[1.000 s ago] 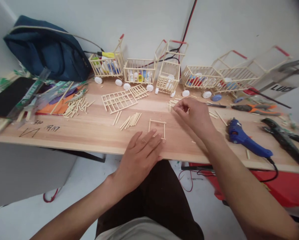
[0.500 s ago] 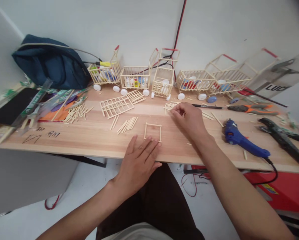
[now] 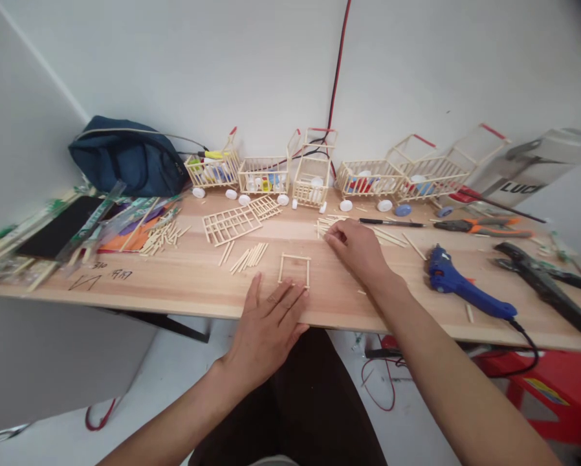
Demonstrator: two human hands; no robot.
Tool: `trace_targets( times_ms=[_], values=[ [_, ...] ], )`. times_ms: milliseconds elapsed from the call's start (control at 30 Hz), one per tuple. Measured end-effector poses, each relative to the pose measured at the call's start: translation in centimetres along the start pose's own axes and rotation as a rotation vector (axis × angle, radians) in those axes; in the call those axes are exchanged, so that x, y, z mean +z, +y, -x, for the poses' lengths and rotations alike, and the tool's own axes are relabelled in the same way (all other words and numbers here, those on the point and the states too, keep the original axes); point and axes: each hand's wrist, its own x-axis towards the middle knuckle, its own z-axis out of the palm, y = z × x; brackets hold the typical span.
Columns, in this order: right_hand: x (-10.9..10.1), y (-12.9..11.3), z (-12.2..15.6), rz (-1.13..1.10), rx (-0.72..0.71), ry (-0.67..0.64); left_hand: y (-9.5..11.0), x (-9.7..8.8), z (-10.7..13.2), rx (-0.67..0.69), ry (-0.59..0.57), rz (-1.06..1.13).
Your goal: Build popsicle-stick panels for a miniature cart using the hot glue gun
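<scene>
My left hand [image 3: 270,321] lies flat with fingers spread at the front edge of the wooden table [image 3: 174,285]. Its fingertips rest on the near side of a small square frame of thin sticks [image 3: 295,269]. My right hand [image 3: 356,249] reaches over a loose heap of short sticks [image 3: 328,224] further back, fingers curled in a pinch at the heap; what is between the fingertips cannot be made out.
Several stick-built toy carts [image 3: 314,178] stand along the wall. A flat stick grid [image 3: 231,224] and loose sticks [image 3: 248,255] lie left of centre. A blue glue gun [image 3: 458,283], pliers [image 3: 484,226] and black tools [image 3: 545,281] are on the right, a dark bag [image 3: 125,162] at left.
The camera tilted up, so everything sits lower and smaller in view. My right hand stays pinching at the stick heap, and my left hand stays flat by the square frame.
</scene>
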Motion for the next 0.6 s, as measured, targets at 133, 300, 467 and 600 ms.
trace_targets(
  times_ms=[133,300,467,600],
  values=[
    [0.2,0.2,-0.1,-0.003,0.0,-0.015,-0.2,-0.5,0.0,0.021,0.001,0.045],
    [0.3,0.2,-0.2,-0.007,0.015,-0.015,-0.3,-1.2,0.3,0.007,0.049,0.11],
    [0.2,0.1,-0.3,-0.019,0.02,-0.016,0.3,-0.9,0.5,-0.05,0.018,0.016],
    [0.2,0.1,-0.3,-0.032,0.017,-0.017,1.1,-0.4,0.3,-0.055,-0.046,-0.049]
  ],
)
